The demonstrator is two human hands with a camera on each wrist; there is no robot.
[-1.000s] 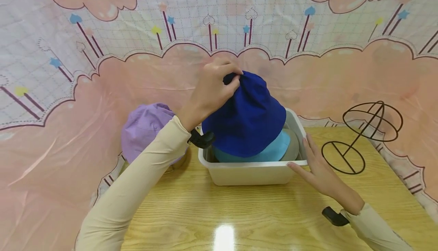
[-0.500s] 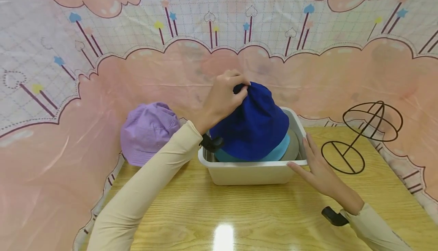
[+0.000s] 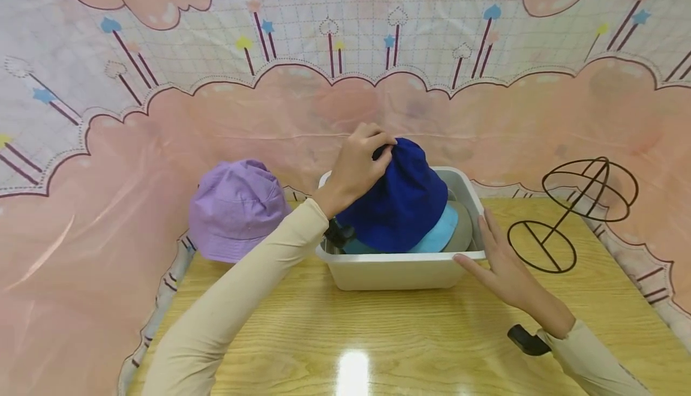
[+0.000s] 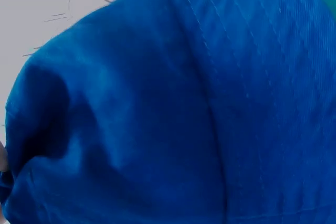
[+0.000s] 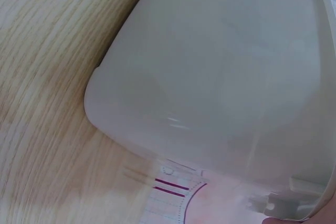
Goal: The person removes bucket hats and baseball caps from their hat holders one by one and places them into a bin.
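Observation:
My left hand (image 3: 360,165) pinches the crown of a dark blue bucket hat (image 3: 405,204) over the white bin (image 3: 394,270). The hat's brim hangs down among the hats inside; its stitched brim and crown fill the left wrist view. Under it in the bin lie a light blue hat (image 3: 439,231) and a grey-brown hat (image 3: 461,228). My right hand (image 3: 504,270) rests on the bin's right front corner with fingers extended, thumb on the front rim and fingers along the right side. Most of the right hand is out of the right wrist view, where the bin wall (image 5: 220,77) shows large.
A purple bucket hat (image 3: 237,210) sits on a stand left of the bin, partly behind the left forearm. A black wire hat stand (image 3: 556,234) is at the right. Wooden table (image 3: 302,336) lies in front; a printed pink cloth (image 3: 254,120) hangs behind.
My left hand has come down and slightly right with the dark blue hat, which sits lower in the bin. The right hand has stayed at the bin's corner.

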